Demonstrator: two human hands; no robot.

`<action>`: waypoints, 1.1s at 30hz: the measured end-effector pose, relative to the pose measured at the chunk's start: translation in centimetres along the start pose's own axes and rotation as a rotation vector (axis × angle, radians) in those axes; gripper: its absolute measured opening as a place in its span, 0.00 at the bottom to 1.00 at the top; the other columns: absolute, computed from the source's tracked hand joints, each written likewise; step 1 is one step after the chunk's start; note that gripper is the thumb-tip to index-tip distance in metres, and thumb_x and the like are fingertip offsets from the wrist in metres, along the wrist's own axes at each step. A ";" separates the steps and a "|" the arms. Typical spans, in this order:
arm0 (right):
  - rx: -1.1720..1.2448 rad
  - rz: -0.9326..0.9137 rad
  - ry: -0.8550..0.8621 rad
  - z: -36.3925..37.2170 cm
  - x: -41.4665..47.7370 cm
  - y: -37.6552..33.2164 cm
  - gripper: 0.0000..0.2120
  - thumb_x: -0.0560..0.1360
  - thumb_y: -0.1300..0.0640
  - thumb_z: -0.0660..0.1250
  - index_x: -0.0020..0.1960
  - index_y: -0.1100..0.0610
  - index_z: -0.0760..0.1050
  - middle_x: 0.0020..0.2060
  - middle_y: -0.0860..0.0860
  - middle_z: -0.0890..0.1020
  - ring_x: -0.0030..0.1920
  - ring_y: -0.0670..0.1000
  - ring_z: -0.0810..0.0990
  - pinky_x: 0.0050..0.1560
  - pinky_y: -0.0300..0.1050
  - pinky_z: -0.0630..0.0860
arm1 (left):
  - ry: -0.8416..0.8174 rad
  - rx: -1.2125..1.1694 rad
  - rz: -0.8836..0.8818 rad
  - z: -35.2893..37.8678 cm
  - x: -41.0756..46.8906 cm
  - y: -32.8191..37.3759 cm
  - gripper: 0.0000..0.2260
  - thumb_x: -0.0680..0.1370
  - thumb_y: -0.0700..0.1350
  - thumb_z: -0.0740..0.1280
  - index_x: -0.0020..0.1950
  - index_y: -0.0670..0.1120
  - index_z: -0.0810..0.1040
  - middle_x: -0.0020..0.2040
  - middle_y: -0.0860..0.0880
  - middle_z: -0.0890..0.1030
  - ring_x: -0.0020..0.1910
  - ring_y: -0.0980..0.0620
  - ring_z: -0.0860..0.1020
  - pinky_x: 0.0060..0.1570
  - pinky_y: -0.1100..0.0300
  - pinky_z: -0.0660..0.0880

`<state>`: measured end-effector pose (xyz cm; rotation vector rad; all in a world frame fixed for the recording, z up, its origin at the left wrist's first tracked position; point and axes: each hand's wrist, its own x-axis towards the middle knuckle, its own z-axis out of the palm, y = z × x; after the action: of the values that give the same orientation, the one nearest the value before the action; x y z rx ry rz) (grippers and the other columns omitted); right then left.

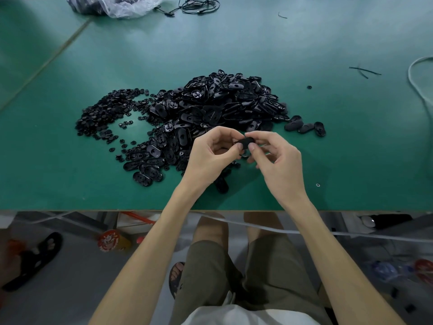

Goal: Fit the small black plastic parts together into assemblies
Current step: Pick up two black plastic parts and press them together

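Observation:
A big heap of black oval plastic parts (220, 106) lies in the middle of the green table (339, 141). To its left spreads a patch of small round black parts (105, 113). Just in front of the heap, my left hand (210, 153) and my right hand (274, 160) meet above the table. Both pinch one black oval part (246, 142) between thumbs and fingertips. Most of that part is hidden by my fingers. Three oval parts (304, 126) lie apart at the heap's right end.
A clear plastic bag (117, 5) with dark parts and a coil of black cable (199, 5) lie at the far edge. A white cable (419, 83) loops at the right. The table's front edge (93, 210) runs below my wrists.

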<state>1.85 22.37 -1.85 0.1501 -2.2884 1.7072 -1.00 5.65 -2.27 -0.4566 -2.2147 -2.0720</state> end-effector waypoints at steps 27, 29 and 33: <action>-0.027 -0.022 -0.005 0.1 -0.2 -0.1 0.10 0.78 0.66 0.73 0.57 0.56 0.83 0.44 0.49 0.86 0.36 0.46 0.84 0.40 0.34 0.79 | -0.016 0.034 -0.022 0.0 0.1 -0.3 0.09 0.77 0.30 0.71 0.53 0.42 0.82 0.48 0.48 0.86 0.46 0.50 0.84 0.50 0.53 0.83; -0.065 -0.033 -0.013 0.3 -0.3 0.0 0.09 0.79 0.66 0.72 0.57 0.57 0.82 0.44 0.47 0.85 0.36 0.45 0.84 0.39 0.33 0.78 | -0.010 0.057 -0.015 0.0 0.1 -0.3 0.10 0.77 0.29 0.71 0.52 0.43 0.82 0.48 0.49 0.85 0.45 0.52 0.84 0.48 0.57 0.82; -0.092 -0.038 -0.024 0.5 -0.3 0.1 0.06 0.80 0.66 0.72 0.55 0.58 0.81 0.44 0.49 0.84 0.37 0.45 0.84 0.39 0.31 0.77 | 0.010 0.106 0.003 0.2 0.1 -0.2 0.11 0.76 0.30 0.71 0.50 0.46 0.82 0.47 0.47 0.85 0.44 0.52 0.83 0.46 0.56 0.82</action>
<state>2.01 21.95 -2.18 0.1944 -2.3603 1.5868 -1.12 5.87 -2.46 -0.4392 -2.3025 -1.9383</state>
